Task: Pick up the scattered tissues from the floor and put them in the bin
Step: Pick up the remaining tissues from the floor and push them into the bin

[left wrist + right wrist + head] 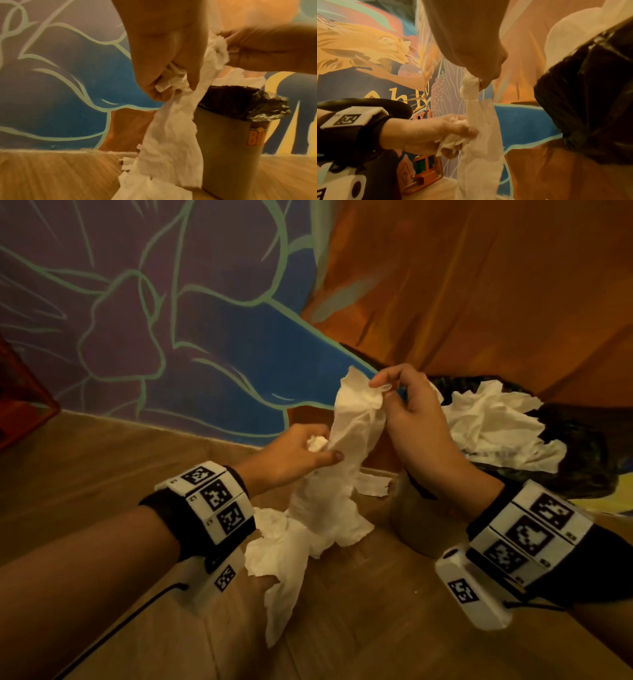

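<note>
Long white tissue strip (346,453) at frame centre in the head view, hanging from upper pinch point down to the wooden floor (102,474), lower end trailing toward the bottom centre. Upper end pinched between thumb and fingers of the right hand (411,419), just left of the bin (228,146). Mid-section gripped by the left hand (294,453), fingers curled round the strip and round a small crumpled wad (171,81) in the palm. Crumpled tissues (496,426) piled at the bin mouth, right of centre, on the black liner (240,100). Small torn tissue piece (373,486) on the floor beside the bin base. Painted mural wall (171,320) across the upper frame.
</note>
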A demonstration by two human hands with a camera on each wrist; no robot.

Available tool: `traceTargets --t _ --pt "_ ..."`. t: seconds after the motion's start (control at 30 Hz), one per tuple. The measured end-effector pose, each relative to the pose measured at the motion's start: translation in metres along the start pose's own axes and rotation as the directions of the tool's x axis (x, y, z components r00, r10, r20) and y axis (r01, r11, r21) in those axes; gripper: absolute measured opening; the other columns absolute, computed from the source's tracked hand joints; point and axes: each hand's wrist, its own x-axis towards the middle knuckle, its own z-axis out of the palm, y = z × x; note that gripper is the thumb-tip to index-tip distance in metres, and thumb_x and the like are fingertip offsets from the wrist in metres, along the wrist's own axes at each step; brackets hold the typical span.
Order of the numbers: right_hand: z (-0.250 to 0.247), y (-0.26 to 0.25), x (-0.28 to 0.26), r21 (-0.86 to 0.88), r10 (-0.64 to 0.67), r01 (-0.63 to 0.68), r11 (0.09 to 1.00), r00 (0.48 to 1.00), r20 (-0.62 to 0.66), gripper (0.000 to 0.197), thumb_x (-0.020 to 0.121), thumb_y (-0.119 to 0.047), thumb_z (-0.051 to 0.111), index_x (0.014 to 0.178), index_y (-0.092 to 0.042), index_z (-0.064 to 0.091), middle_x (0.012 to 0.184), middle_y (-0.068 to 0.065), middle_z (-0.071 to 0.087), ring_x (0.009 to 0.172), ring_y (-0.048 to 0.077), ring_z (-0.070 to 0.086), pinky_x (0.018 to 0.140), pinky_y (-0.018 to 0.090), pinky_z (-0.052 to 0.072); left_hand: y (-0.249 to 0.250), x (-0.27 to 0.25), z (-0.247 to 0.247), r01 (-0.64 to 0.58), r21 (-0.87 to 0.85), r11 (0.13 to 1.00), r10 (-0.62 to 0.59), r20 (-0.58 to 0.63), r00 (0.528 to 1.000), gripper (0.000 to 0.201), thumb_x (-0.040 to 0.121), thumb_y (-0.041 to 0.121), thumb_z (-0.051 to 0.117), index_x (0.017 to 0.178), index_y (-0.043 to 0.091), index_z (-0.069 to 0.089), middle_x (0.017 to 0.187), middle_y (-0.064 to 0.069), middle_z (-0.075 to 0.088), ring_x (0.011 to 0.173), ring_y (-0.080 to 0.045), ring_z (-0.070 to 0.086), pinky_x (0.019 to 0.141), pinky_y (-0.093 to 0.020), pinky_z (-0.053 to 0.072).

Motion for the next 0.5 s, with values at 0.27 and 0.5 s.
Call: traceTargets --t 0.27,0.5 --pt "-0.017 -0.006 0.008 0.062 0.051 -0.049 0.997 0.998 -0.04 0.029 0.095 -0.015 0.04 0.087 -0.035 0.059 0.114 0.008 0.055 0.102 0.016 0.054 0.088 0.032 0.045 -0.007 0.002 -0.028 0.036 -0.101 0.994 -0.053 -0.169 0.984 0.017 0.092 0.027 0.059 0.1 0.013 0.063 0.087 -0.005 0.062 0.074 -0.016 0.059 0.058 -0.026 0.049" --pt "-0.002 -0.003 -0.013 -0.332 0.083 0.052 0.942 0.921 0.38 0.059 0.082 -0.064 0.05 0.137 -0.047 0.036 0.123 -0.013 0.042 0.117 0.01 0.038 0.097 0.029 0.032 0.029 0.012 -0.022 -0.033 -0.442 0.896 -0.072 -0.218 0.973 0.009 0.091 0.013 0.059 0.099 0.013 0.06 0.094 -0.01 0.065 0.084 -0.021 0.066 0.065 -0.031 0.058"
